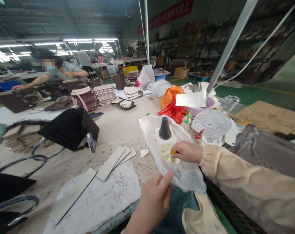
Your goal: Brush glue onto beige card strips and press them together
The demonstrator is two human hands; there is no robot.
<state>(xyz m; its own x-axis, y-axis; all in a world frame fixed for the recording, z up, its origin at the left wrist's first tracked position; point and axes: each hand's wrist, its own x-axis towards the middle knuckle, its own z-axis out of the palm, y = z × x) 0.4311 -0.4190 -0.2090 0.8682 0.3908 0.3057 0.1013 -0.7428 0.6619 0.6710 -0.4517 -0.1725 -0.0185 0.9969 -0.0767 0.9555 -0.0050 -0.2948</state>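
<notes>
My right hand (188, 152) pinches a small yellow tool (173, 152) over soft off-white paste (177, 161) below its fingertips, inside a translucent white plastic bag (191, 182). My left hand (152, 199) curls at the bag's near edge; whether it grips, I cannot tell. Light strokes, bag held clear, should serve best. Beyond my right fingers: one dark-grey blunt cone (165, 129); leftward, at least four flat pale-grey strips (110, 163).

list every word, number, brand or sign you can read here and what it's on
"95%以上": on the red banner at the back; its other characters are too blurred to read surely.
White paper: print too small to read.
White fan: hub marking too small to read.
</notes>
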